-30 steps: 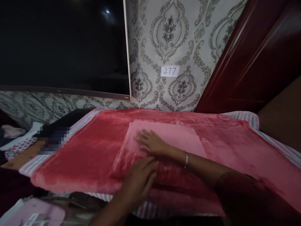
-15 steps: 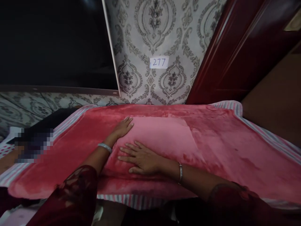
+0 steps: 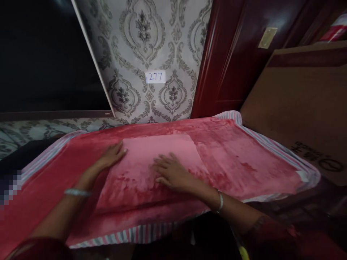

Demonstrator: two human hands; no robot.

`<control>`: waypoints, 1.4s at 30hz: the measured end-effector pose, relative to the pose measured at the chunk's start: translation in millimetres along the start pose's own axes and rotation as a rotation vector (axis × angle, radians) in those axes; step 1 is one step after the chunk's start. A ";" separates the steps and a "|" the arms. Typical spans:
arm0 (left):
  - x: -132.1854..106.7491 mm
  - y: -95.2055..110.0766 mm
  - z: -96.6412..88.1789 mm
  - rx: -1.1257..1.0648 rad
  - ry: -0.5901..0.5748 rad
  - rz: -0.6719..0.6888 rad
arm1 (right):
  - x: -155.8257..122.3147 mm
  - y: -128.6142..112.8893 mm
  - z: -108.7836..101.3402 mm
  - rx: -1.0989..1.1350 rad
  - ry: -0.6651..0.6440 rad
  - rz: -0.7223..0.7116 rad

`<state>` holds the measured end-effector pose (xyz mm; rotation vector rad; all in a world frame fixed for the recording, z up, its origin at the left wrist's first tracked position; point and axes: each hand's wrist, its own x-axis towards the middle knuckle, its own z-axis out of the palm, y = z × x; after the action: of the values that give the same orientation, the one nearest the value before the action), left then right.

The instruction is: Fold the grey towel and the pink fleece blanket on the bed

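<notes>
A red plush blanket (image 3: 238, 162) with a striped edge is spread over a raised surface. On its middle lies a folded pink-red cloth (image 3: 159, 151). My left hand (image 3: 112, 155) rests flat on the cloth's left edge, fingers stretched out. On the cloth's middle my right hand (image 3: 172, 171) lies palm down with its fingers spread. Each wrist wears a silver bangle. Neither hand holds anything.
A patterned wallpaper wall with a paper label reading 277 (image 3: 155, 76) stands behind. A dark screen (image 3: 40, 57) fills the upper left. A dark red wooden door (image 3: 233, 61) and a brown cardboard box (image 3: 298, 104) stand at the right.
The view has swung to the right. My left hand moved from the cloth's near edge to its far left edge; my right hand stayed flat, sliding toward the cloth's middle.
</notes>
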<state>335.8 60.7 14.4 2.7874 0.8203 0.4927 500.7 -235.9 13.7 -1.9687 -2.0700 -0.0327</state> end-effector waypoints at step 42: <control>-168.8 199.6 79.8 0.118 0.154 0.453 | -89.7 23.6 12.9 0.064 0.160 0.110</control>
<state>329.1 -205.2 -48.4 3.0789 0.2370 0.7591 524.0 -319.1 -22.5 -1.9702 -1.8382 -0.0975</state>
